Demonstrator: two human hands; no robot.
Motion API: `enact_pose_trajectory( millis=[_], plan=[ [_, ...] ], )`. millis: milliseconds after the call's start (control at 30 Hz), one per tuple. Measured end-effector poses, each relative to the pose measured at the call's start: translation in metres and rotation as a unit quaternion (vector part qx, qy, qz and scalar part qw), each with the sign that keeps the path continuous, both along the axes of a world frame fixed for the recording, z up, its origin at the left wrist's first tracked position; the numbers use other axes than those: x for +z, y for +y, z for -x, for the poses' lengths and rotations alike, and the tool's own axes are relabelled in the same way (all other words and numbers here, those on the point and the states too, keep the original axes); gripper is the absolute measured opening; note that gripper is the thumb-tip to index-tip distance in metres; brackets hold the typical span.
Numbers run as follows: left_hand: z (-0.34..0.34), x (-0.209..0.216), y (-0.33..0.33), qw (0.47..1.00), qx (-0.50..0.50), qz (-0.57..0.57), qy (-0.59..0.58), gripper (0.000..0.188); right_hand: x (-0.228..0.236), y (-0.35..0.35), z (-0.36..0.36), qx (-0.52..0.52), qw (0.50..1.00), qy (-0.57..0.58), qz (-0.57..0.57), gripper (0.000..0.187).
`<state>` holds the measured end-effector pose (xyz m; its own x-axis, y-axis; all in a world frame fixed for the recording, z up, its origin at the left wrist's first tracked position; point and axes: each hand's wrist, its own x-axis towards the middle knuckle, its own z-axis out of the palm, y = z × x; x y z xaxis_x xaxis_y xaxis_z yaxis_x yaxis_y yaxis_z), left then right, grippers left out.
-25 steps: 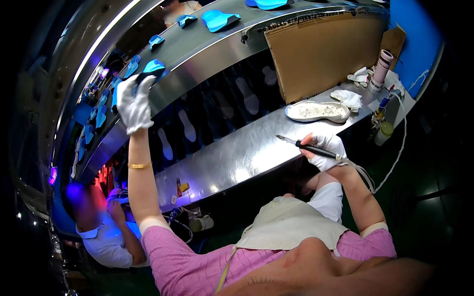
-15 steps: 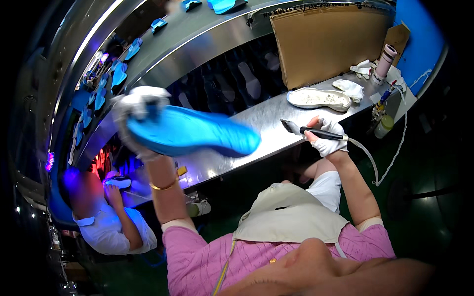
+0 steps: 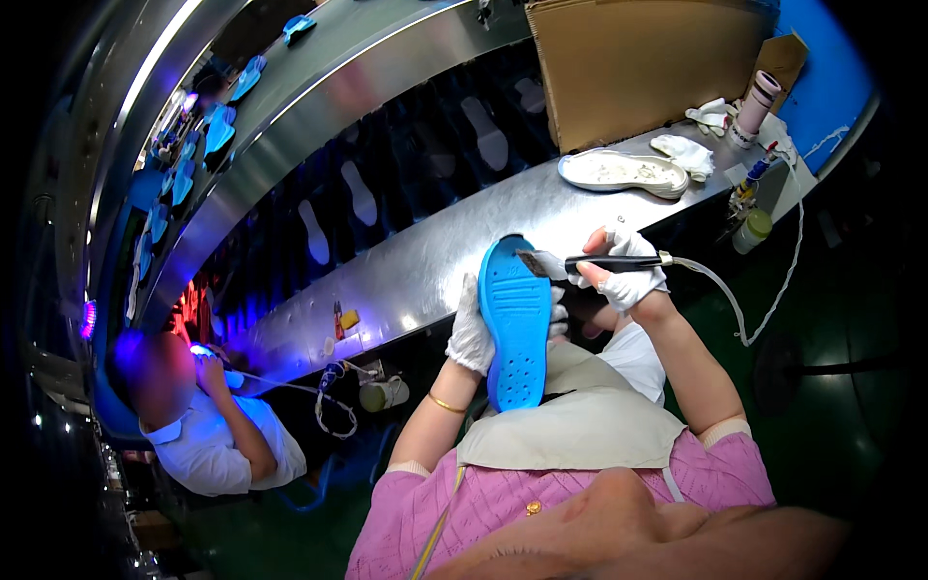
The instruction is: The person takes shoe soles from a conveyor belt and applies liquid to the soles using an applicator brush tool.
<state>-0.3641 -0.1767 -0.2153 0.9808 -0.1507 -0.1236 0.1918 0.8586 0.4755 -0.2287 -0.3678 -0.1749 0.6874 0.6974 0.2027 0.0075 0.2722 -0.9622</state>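
Note:
A blue shoe sole (image 3: 517, 324) stands upright in front of my apron, its grooved and perforated face toward me. My left hand (image 3: 473, 333), in a white glove, grips it from behind, with the thumb side at its left edge and fingertips showing at its right edge. My right hand (image 3: 628, 271), in a white glove with bare fingertips, holds a brush (image 3: 609, 262) with a black handle. The bristles are at the upper part of the sole and seem to touch it. From the handle's end runs a pale hose (image 3: 720, 290).
On the metal bench (image 3: 425, 246) lie a white sole (image 3: 619, 172) and a crumpled white cloth (image 3: 684, 155). A cardboard sheet (image 3: 648, 72) and a pink bottle (image 3: 756, 106) stand behind. Blue soles (image 3: 220, 130) line a conveyor (image 3: 319, 68). A co-worker (image 3: 217, 435) sits at the left.
My left hand has brought the blue sole from the upper left down to in front of my apron and turned it upright. The brush in my right hand has moved left to the sole.

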Motion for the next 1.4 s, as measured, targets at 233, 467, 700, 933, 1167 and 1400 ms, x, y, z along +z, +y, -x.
enact_pose_trajectory(
  millis=[233, 467, 700, 933, 1167, 1400],
  plan=[
    [-0.031, 0.003, -0.014, 0.969, 0.054, 0.175, -0.168, 0.092, 0.008, 0.04, 0.008, -0.167, 0.964, -0.205, 0.006, 0.017],
    [-0.037, -0.003, -0.027, 0.972, 0.229, -0.042, 0.015, 0.084, 0.01, 0.036, 0.021, -0.033, 0.997, -0.066, -0.001, 0.018],
    [-0.03, 0.005, -0.018, 0.973, 0.218, -0.073, 0.013, 0.088, -0.005, 0.038, 0.026, -0.074, 0.943, -0.323, -0.028, 0.017],
    [-0.028, 0.011, -0.004, 0.982, 0.173, -0.078, -0.013, 0.098, -0.01, 0.029, 0.032, -0.054, 0.949, -0.31, -0.021, 0.02],
    [-0.001, 0.004, -0.014, 0.987, 0.073, -0.131, -0.052, 0.095, -0.016, 0.001, 0.034, -0.006, 0.994, -0.101, 0.03, 0.016],
    [-0.019, -0.011, -0.018, 0.984, 0.087, -0.13, 0.088, 0.096, -0.021, -0.005, 0.032, 0.024, 0.996, -0.081, 0.021, 0.012]
  ],
)
